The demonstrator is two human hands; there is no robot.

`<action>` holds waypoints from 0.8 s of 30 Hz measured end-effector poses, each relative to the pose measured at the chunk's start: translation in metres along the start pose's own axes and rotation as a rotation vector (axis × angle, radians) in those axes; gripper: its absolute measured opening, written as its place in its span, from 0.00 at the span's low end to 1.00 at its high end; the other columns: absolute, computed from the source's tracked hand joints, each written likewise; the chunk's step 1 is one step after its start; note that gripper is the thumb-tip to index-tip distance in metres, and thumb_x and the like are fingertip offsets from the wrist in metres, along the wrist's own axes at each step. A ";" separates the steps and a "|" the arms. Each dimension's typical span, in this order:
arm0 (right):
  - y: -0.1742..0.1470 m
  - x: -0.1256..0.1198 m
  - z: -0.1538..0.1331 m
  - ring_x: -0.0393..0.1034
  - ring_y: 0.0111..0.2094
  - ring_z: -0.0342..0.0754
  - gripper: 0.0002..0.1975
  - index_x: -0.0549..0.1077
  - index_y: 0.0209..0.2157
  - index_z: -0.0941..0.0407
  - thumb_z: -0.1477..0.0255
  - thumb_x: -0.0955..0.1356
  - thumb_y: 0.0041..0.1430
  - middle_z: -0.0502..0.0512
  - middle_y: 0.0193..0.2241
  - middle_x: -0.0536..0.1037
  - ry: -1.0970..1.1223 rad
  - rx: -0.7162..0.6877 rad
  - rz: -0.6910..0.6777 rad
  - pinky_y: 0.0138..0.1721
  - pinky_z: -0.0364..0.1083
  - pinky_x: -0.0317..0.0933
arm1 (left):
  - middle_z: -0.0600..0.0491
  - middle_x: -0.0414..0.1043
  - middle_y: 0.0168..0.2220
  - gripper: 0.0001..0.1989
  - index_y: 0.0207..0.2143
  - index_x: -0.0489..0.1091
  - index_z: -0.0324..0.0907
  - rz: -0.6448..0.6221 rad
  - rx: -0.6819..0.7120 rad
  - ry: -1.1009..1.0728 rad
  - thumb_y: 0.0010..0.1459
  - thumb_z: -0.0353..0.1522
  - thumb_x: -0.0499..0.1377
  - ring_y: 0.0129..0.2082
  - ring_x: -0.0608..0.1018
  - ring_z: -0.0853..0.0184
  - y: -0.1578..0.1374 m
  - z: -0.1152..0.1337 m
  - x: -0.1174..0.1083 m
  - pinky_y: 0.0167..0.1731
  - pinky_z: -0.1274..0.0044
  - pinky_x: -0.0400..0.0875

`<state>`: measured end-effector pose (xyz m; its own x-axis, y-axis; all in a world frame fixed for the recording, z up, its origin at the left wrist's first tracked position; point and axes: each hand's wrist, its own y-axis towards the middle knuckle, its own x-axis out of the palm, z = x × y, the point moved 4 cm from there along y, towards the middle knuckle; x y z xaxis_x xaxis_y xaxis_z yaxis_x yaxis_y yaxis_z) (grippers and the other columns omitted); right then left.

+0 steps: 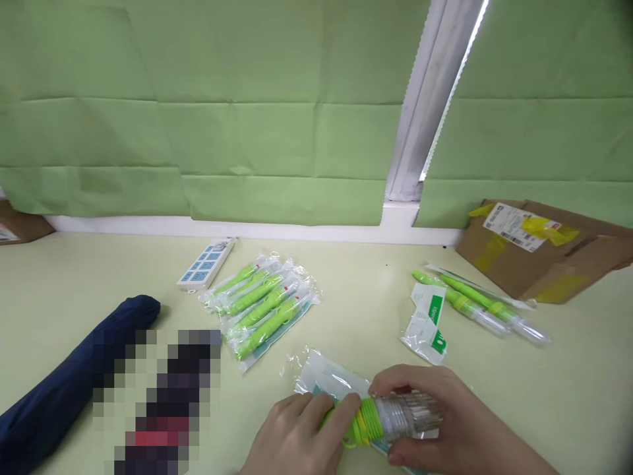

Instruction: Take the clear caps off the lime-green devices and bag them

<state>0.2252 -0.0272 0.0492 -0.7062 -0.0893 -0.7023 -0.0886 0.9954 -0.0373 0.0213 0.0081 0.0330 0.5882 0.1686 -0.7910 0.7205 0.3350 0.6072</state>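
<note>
Low in the view, my left hand (pixel 301 432) is closed around the bright green end of a green-and-clear tube (pixel 390 419). My right hand (pixel 445 415) grips its clear, ribbed end between thumb and fingers. The tube lies nearly level between the hands, and yellow-green bands wrap its middle. Under it lies a clear plastic wrapper (pixel 336 376) with a white and teal card, partly hidden by my hands. What the tube is used for cannot be made out.
Several bagged green tubes (pixel 267 310) lie left of centre, near a white-and-blue box (pixel 206 264). At right are a torn white-and-green packet (pixel 426 320), two unwrapped green-and-clear tubes (pixel 487 310) and a cardboard box (pixel 544 251). A dark blue folded umbrella-like bundle (pixel 79 369) lies left.
</note>
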 end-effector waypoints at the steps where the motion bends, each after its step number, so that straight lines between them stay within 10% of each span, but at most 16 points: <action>1: 0.000 -0.001 -0.002 0.76 0.45 0.55 0.20 0.77 0.41 0.46 0.71 0.79 0.43 0.49 0.42 0.82 0.031 -0.037 0.005 0.45 0.51 0.71 | 0.54 0.77 0.28 0.22 0.54 0.62 0.39 0.016 0.004 -0.003 0.58 0.21 0.46 0.21 0.79 0.64 0.001 0.000 -0.001 0.18 0.75 0.76; 10: -0.004 -0.010 -0.018 0.76 0.45 0.51 0.20 0.76 0.44 0.44 0.78 0.73 0.50 0.50 0.44 0.79 0.104 -0.261 0.089 0.44 0.47 0.71 | 0.51 0.78 0.31 0.27 0.57 0.58 0.40 -0.014 -0.049 -0.180 0.54 0.22 0.48 0.23 0.80 0.62 -0.009 -0.005 0.009 0.19 0.73 0.78; 24: 0.000 -0.013 -0.006 0.75 0.34 0.50 0.15 0.80 0.36 0.48 0.72 0.78 0.43 0.50 0.34 0.82 0.460 0.009 0.159 0.32 0.45 0.67 | 0.53 0.78 0.47 0.34 0.59 0.59 0.52 -0.036 -0.327 -0.501 0.51 0.22 0.57 0.40 0.82 0.61 -0.009 -0.003 0.000 0.38 0.70 0.80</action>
<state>0.2298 -0.0259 0.0629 -0.9479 0.0589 -0.3132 0.0496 0.9981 0.0373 0.0138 0.0074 0.0274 0.7245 -0.2788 -0.6304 0.6392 0.6139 0.4631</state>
